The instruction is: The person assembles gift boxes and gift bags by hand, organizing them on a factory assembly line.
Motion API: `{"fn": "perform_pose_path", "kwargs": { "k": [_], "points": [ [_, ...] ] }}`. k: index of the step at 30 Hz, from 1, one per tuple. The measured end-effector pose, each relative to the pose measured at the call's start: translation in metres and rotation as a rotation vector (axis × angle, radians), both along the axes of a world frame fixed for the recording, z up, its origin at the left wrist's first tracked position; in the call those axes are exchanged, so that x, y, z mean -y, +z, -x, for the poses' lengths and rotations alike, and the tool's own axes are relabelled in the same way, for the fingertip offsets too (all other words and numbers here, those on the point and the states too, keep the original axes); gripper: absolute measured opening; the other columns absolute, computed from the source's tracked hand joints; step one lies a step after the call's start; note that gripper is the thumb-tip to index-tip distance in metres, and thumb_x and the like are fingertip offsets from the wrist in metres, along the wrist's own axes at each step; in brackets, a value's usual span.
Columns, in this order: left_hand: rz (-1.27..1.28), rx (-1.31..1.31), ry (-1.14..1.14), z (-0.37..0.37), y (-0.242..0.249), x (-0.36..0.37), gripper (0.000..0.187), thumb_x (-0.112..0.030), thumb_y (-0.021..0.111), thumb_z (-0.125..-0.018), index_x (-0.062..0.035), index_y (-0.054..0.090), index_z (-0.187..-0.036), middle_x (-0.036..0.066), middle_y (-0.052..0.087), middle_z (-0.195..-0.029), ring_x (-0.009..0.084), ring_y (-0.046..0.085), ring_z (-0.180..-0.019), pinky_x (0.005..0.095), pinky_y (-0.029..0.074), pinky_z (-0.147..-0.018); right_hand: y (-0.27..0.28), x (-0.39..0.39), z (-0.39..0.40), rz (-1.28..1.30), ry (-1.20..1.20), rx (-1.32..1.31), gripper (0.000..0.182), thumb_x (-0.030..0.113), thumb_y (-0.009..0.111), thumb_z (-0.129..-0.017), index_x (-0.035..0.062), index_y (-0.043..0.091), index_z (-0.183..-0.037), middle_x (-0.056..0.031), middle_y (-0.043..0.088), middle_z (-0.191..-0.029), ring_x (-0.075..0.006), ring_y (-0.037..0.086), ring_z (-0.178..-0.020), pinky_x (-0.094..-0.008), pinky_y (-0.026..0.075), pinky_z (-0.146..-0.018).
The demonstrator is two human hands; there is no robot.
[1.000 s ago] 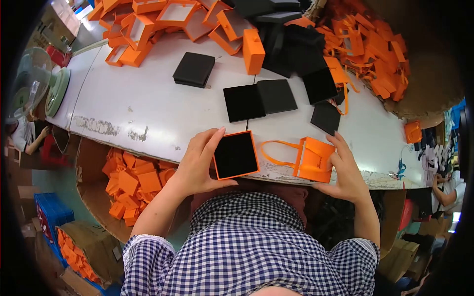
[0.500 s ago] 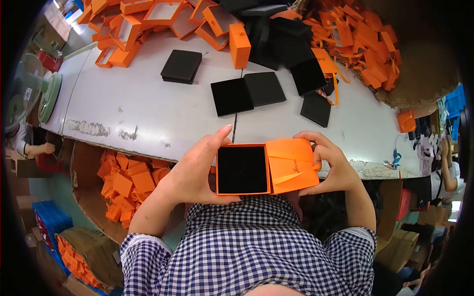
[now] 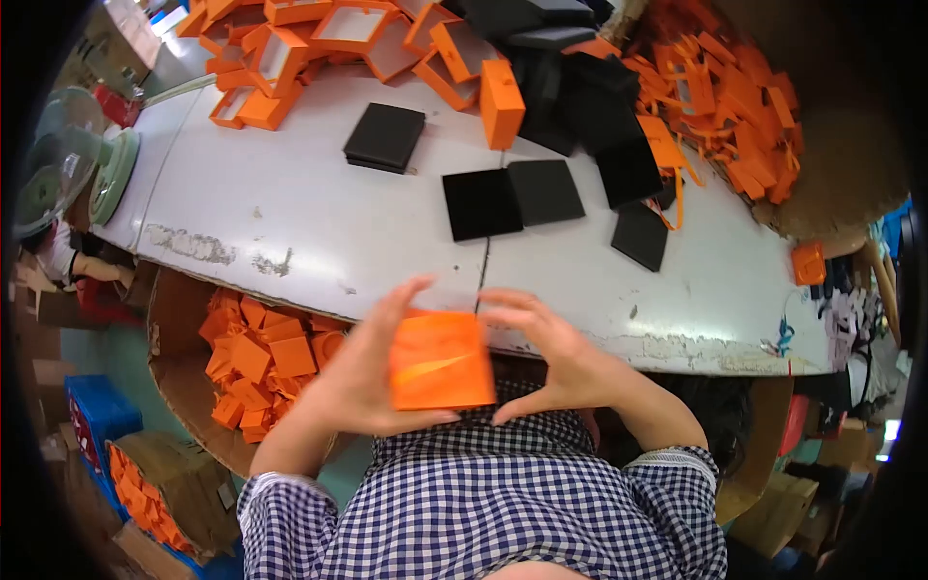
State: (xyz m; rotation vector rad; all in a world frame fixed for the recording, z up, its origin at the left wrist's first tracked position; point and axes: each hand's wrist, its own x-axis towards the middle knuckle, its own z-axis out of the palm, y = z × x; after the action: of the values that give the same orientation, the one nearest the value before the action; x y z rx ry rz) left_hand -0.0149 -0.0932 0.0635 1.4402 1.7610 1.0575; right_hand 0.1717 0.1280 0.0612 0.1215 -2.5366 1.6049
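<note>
Orange ribboned box [image 3: 442, 362], nearer the wearer than the paired black pads [image 3: 481, 205] that lie side by side on the white bench [image 3: 319, 222]; the left hand [image 3: 367, 362] grips the box, thumb along its near edge and fingers at its left side; the right hand [image 3: 561, 362] is spread in a wide curve at the box's right side — whether it touches cannot be told, the outlines being blurred. Beyond the paired pads and to their left, a low stack of black squares [image 3: 385, 137] and a heap of open orange trays [image 3: 350, 27]; directly beyond them, an upright orange box [image 3: 502, 104]; beyond and to their right, a jumble of dark pieces [image 3: 580, 101] and a pile of orange ribboned pieces [image 3: 720, 111]. To their right, a single black square [image 3: 639, 237]; to their left and nearer — below the bench edge — a cardboard carton [image 3: 174, 338] holding orange pieces [image 3: 253, 360].
</note>
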Motion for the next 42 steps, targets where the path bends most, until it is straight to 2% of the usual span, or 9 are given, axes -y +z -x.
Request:
{"fn": "perform_pose_path", "kwargs": {
  "k": [4,14,16,19,24,29,31,38,42],
  "points": [
    [0.142,-0.484,0.199,0.072,0.06,0.088,0.131,-0.05,0.094,-0.064,0.0047,0.022,-0.159,0.031,0.029,-0.162,0.0446,0.027,-0.152,0.0491,0.025,-0.123,-0.006,-0.077,0.014,-0.558,-0.339,-0.142,0.101,0.021,0.094,-0.067,0.0044,0.042,-0.152,-0.0219,0.041,-0.157,-0.039,0.037,-0.148,-0.0481,0.035,-0.12],
    [0.122,-0.757,0.789,0.294,-0.042,-0.06,0.118,-0.059,0.081,-0.078,-0.01,0.017,-0.164,0.033,0.012,-0.166,0.0481,0.02,-0.153,0.0482,0.027,-0.123,-0.033,-0.124,0.047,-0.975,-0.509,-0.175,0.044,-0.004,0.06,-0.093,-0.0045,0.053,-0.137,-0.0227,0.057,-0.14,-0.0389,0.053,-0.134,-0.0418,0.048,-0.109],
    [0.043,-0.91,0.823,0.314,-0.037,-0.085,0.107,-0.057,0.081,-0.08,-0.0098,0.027,-0.161,0.032,0.015,-0.165,0.0488,0.026,-0.15,0.0494,0.03,-0.121,-0.023,-0.124,0.041,-1.005,-0.604,-0.303,0.041,-0.006,0.059,-0.093,-0.0046,0.055,-0.134,-0.0225,0.062,-0.134,-0.0391,0.059,-0.128,-0.0409,0.052,-0.105],
    [-0.208,-1.057,0.709,0.374,-0.07,-0.096,0.049,-0.036,0.074,-0.091,-0.0104,0.063,-0.132,0.034,0.027,-0.16,0.0512,0.033,-0.145,0.0522,0.033,-0.119,-0.011,-0.116,0.029,-1.011,-0.713,-0.457,0.042,-0.007,0.06,-0.088,-0.0041,0.058,-0.129,-0.0191,0.066,-0.118,-0.0362,0.065,-0.109,-0.0424,0.054,-0.092],
    [-0.444,-0.58,0.631,0.324,-0.039,-0.078,0.036,-0.023,0.062,-0.103,-0.0015,0.065,-0.132,0.023,0.041,-0.156,0.0366,0.036,-0.147,0.0427,0.031,-0.12,-0.018,-0.109,0.003,-1.139,-0.591,-0.29,0.045,-0.004,0.062,-0.083,-0.0037,0.059,-0.128,-0.0176,0.064,-0.114,-0.035,0.064,-0.106,-0.0434,0.051,-0.089],
    [-0.371,-0.837,0.303,0.145,0.014,-0.036,0.035,0.002,0.075,-0.08,-0.0128,0.076,-0.112,0.021,0.039,-0.158,0.0413,0.043,-0.141,0.0494,0.039,-0.11,-0.01,-0.102,-0.003,-1.105,-0.558,-0.171,0.064,0.008,0.075,-0.079,-0.003,0.051,-0.137,-0.0204,0.06,-0.124,-0.039,0.058,-0.117,-0.0491,0.044,-0.103],
    [-0.395,-0.699,0.031,0.084,0.009,-0.035,0.022,-0.006,0.084,-0.068,-0.0049,0.064,-0.077,0.023,0.042,-0.155,0.0453,0.042,-0.139,0.0528,0.038,-0.108,0.0,-0.095,0.006,-1.068,-0.452,-0.136,0.079,0.022,0.082,-0.077,-0.004,0.046,-0.142,-0.0223,0.056,-0.133,-0.0404,0.055,-0.122,-0.0502,0.04,-0.107],
    [-0.169,-0.579,-0.09,0.031,-0.039,-0.04,0.033,-0.015,0.085,-0.068,-0.0078,0.057,-0.085,0.022,0.043,-0.153,0.0462,0.038,-0.137,0.0506,0.042,-0.105,-0.036,-0.097,0.064,-0.659,-0.566,-0.009,0.089,0.038,0.085,-0.077,-0.0059,0.045,-0.143,-0.0233,0.053,-0.139,-0.039,0.05,-0.129,-0.0502,0.037,-0.11],
    [-0.212,-0.458,-0.12,0.041,-0.045,-0.055,0.057,-0.015,0.086,-0.069,-0.0063,0.054,-0.116,0.022,0.042,-0.151,0.044,0.042,-0.135,0.0502,0.042,-0.108,-0.042,-0.084,0.079,-0.91,-0.509,0.026,0.076,0.034,0.08,-0.084,-0.0004,0.049,-0.144,-0.0213,0.055,-0.138,-0.0373,0.052,-0.128,-0.0504,0.038,-0.109]
  ]
}}
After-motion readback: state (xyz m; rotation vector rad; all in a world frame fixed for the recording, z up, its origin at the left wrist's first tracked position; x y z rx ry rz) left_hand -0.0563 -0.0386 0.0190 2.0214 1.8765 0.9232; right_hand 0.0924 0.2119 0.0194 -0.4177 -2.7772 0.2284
